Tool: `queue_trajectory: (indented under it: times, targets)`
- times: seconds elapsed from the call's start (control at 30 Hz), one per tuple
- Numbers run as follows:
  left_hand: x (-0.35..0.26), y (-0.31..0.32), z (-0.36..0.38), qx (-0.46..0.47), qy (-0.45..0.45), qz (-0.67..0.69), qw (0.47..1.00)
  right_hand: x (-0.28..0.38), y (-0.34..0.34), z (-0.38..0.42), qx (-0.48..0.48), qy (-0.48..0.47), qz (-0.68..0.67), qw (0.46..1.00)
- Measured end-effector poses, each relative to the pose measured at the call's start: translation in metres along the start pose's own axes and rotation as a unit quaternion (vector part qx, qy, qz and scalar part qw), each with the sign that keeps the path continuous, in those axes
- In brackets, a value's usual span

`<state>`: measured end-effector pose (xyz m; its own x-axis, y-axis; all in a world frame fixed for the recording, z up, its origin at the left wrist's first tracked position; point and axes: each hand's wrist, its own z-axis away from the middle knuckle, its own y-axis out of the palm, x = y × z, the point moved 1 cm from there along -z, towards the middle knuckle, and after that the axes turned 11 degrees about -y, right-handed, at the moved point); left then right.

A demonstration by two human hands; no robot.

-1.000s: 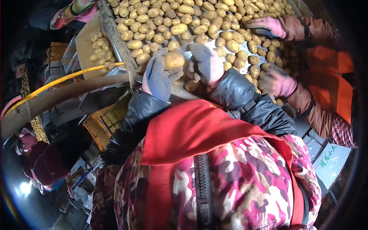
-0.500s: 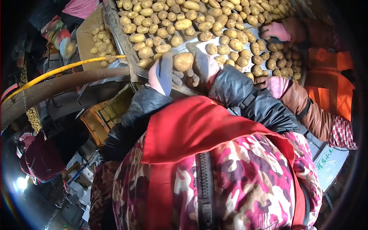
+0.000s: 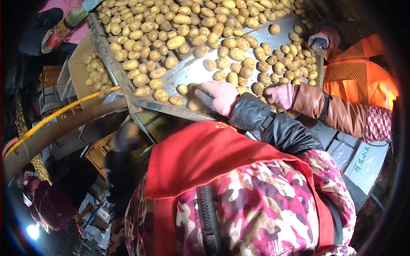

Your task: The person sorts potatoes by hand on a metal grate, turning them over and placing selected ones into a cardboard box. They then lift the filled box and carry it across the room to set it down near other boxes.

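Note:
Many potatoes [image 3: 175, 42] lie over the slatted rack and the metal sheet [image 3: 190, 72]. My right hand [image 3: 215, 96], in a pink and grey glove, reaches onto the sheet near its front edge, its fingers over a potato [image 3: 195, 104]; whether they grip it is hard to tell. My left hand [image 3: 127, 136] is low at the left, beside the orange crate, smeared by motion; its fingers and anything in them cannot be made out.
A co-worker's gloved hands [image 3: 282, 94] are among the potatoes at the right, beside an orange vest [image 3: 363, 81]. A curved brown pipe [image 3: 68, 123] and a yellow hose [image 3: 60, 115] cross the left. The table's wooden rim [image 3: 171, 112] runs before me.
My left hand has gone from the table's edge down to the left. My right hand has left the large potato that was between both hands and now reaches onto the sheet. The view has shifted.

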<state>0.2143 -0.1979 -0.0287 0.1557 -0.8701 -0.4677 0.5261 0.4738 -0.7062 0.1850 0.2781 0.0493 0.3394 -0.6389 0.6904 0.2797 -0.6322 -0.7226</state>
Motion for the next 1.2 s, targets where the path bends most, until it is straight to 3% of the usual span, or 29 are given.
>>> queue_trajectory:
  times: [0.1,0.23,0.27,0.37,0.4,0.47,0.53,0.63,0.7,0.73,0.77,0.8,0.83,0.87,0.9,0.97,1.03,1.1,1.17,1.2]
  targets:
    - [0.016,-0.052,0.005,-0.158,-0.145,0.093,0.972,-0.019,-0.023,-0.008,-0.111,-0.062,0.144,0.981]
    - [0.018,-0.088,-0.008,-0.323,-0.179,0.286,0.884,-0.038,-0.025,-0.03,-0.132,-0.096,0.263,0.951]
    - [0.016,-0.087,-0.006,-0.333,-0.179,0.315,0.87,-0.043,-0.022,-0.031,-0.025,-0.046,0.236,0.97]
    - [0.007,-0.057,0.013,-0.292,-0.172,0.374,0.863,-0.068,-0.034,0.004,0.024,-0.108,0.296,0.949]
    - [0.001,-0.041,0.026,-0.258,-0.171,0.387,0.868,-0.081,-0.034,0.019,0.018,-0.052,0.302,0.952]
    - [-0.018,-0.011,0.049,-0.189,-0.169,0.399,0.881,-0.102,-0.051,0.043,0.027,0.049,0.191,0.98]
    - [-0.05,0.006,0.062,-0.131,-0.142,0.378,0.906,-0.118,-0.058,0.046,0.016,0.047,0.341,0.939]
    - [-0.105,0.002,0.047,-0.108,-0.022,0.289,0.951,-0.144,-0.057,0.025,0.027,0.114,0.404,0.907]
    - [-0.144,-0.004,0.021,-0.147,0.098,0.183,0.967,-0.063,-0.084,-0.011,-0.149,0.134,0.274,0.941]
    - [-0.164,-0.006,0.004,-0.182,0.157,0.122,0.963,-0.062,-0.075,-0.026,-0.177,0.045,0.23,0.956]
    - [-0.184,-0.006,-0.015,-0.237,0.194,0.056,0.95,-0.029,-0.068,-0.043,-0.139,0.02,0.181,0.973]
    - [-0.204,-0.007,-0.035,-0.307,0.197,-0.023,0.931,-0.027,-0.051,-0.057,-0.115,-0.102,0.2,0.968]
    - [-0.221,-0.008,-0.054,-0.376,0.197,-0.101,0.9,-0.02,-0.032,-0.07,-0.077,-0.115,0.22,0.966]
    - [-0.232,-0.008,-0.071,-0.369,0.101,-0.14,0.913,-0.032,-0.003,-0.081,-0.111,-0.189,0.242,0.945]
    - [-0.238,-0.01,-0.088,-0.358,0.005,-0.178,0.917,-0.017,-0.003,-0.09,-0.055,-0.176,0.22,0.958]
    - [-0.232,0.002,-0.114,-0.338,-0.012,-0.186,0.923,-0.032,0.0,-0.104,-0.027,-0.192,0.256,0.947]
    - [-0.259,0.016,-0.109,-0.286,0.003,-0.183,0.941,-0.065,-0.018,-0.102,-0.018,-0.183,0.273,0.944]
    - [-0.279,0.067,-0.098,-0.197,0.095,-0.158,0.963,-0.1,-0.05,-0.074,-0.042,-0.108,0.4,0.909]
    - [-0.302,0.08,-0.069,-0.159,0.267,-0.183,0.933,-0.125,-0.054,-0.047,-0.057,0.029,0.41,0.91]
    - [-0.303,0.076,-0.074,-0.157,0.325,-0.141,0.922,-0.127,-0.06,-0.036,-0.043,0.048,0.42,0.905]
